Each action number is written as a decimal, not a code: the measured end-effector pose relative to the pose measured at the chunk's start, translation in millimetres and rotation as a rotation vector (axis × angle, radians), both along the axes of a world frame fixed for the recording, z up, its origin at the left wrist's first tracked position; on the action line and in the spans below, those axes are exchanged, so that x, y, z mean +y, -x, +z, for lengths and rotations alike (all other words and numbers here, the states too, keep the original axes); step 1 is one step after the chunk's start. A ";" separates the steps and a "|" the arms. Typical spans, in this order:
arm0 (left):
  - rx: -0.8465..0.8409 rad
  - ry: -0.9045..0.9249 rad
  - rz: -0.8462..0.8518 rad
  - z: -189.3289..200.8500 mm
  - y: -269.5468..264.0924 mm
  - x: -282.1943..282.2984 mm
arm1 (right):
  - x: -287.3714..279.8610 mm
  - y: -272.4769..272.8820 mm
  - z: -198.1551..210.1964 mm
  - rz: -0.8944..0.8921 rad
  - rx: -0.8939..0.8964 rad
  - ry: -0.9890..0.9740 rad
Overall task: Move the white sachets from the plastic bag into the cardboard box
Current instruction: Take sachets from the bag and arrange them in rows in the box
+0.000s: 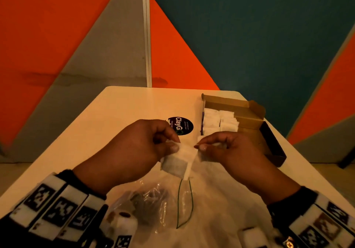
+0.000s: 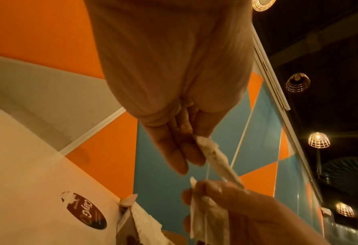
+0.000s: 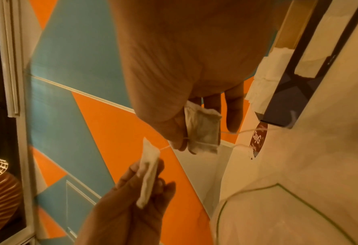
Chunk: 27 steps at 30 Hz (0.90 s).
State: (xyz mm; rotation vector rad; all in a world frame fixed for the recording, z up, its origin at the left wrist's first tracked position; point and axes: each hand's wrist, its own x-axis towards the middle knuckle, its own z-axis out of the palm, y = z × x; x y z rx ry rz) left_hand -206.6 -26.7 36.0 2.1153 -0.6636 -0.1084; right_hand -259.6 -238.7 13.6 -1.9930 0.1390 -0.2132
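Both hands are raised over the clear plastic bag [image 1: 169, 199], which lies flat near the table's front edge. My left hand [image 1: 175, 146] pinches a white sachet [image 1: 178, 164] by its top edge. My right hand [image 1: 200, 147] pinches a second sachet [image 3: 203, 129], mostly hidden behind its fingers in the head view. A thin thread [image 3: 163, 148] runs between the two sachets. The open cardboard box [image 1: 249, 111] stands to the right beyond the hands, with several white sachets [image 1: 219, 121] stacked inside.
A round dark sticker [image 1: 181, 126] is stuck on the white table [image 1: 124, 109] just left of the box. Orange, grey and blue wall panels stand behind the table. The box's dark lid [image 1: 272, 144] hangs open to the right.
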 end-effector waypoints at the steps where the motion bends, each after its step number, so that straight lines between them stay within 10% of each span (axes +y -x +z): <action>1: 0.031 0.093 0.008 -0.9 1.3 -1.9 | 1.8 0.4 -1.0 0.019 0.008 -0.023; 11: 0.225 0.580 0.012 -12.8 14.5 -16.2 | 18.6 16.4 -14.5 0.174 0.002 -0.051; 27: -0.095 0.274 0.260 -32.9 29.5 -41.8 | 22.5 22.7 -18.4 0.016 -0.062 -0.384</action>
